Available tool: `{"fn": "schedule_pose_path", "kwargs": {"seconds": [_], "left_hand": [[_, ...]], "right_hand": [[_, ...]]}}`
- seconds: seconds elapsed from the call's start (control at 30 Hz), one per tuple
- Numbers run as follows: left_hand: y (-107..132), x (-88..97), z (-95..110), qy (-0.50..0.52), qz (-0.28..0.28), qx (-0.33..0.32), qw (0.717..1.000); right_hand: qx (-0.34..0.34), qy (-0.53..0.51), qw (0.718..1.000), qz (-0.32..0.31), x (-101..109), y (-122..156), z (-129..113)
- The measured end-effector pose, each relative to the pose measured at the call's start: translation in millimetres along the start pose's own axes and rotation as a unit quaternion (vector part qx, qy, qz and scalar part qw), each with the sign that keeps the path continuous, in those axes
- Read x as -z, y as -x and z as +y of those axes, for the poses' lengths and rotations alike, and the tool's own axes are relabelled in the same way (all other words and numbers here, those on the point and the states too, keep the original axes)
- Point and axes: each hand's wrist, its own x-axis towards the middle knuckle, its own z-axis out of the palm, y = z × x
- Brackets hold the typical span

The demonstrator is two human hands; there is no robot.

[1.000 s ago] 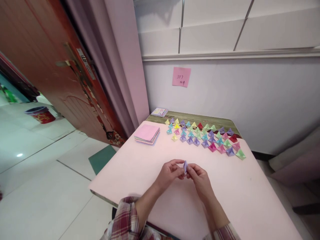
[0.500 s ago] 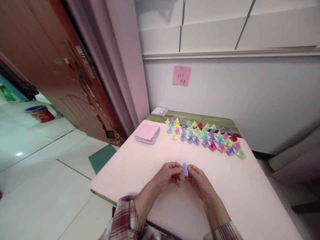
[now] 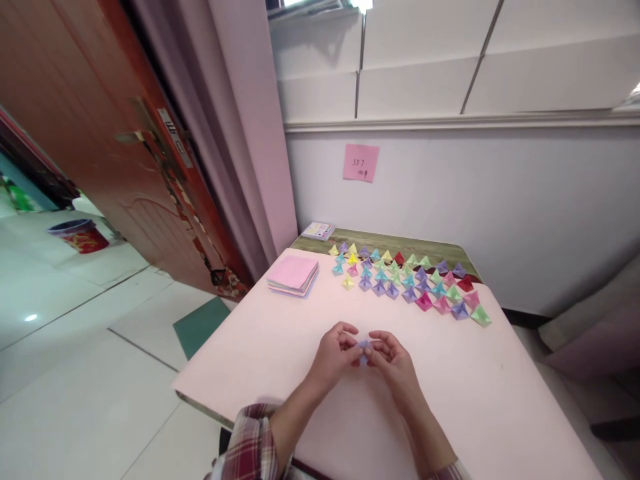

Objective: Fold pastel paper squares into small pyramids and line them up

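A small lavender piece of folded paper [image 3: 364, 345] is pinched between both my hands over the near part of the table. My left hand [image 3: 337, 353] grips its left side with thumb and fingers. From the right, my right hand [image 3: 393, 357] pinches it too, with the thumb close to the other thumb. Much of the paper is hidden behind the fingertips. Beyond my hands, several folded paper pieces [image 3: 393, 290] in purple, green, yellow, blue, pink and red stand in rows on the table.
A stack of square paper [image 3: 293, 275], pink on top, lies at the table's [image 3: 270, 340] left. A packet [image 3: 319, 231] rests in the far left corner. A pink note [image 3: 361, 163] is stuck on the wall. At left are a door [image 3: 115, 120] and a bin [image 3: 80, 237].
Both thumbs have come closer together over the lavender paper, which now shows less between the fingers. The whole view has tipped slightly upward.
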Motion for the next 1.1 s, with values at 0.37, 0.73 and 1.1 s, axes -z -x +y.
{"fn": "schedule_pose_path", "kwargs": {"seconds": [0.37,0.73,1.1], "left_hand": [[6.7,-7.9,1.8,0.010,-0.014,0.090,0.996],[8.6,-11.4,5.8,0.052,0.004,0.119,0.992],[9.7,-7.0,12.3,0.041,-0.032,0.124,0.991]], "right_hand": [[0.018,0.037,0.999,0.033,2.3,2.2,0.0],[0.103,0.084,0.989,0.063,3.8,-0.1,5.8],[0.209,0.166,0.962,0.056,0.4,4.8,-0.6]]}}
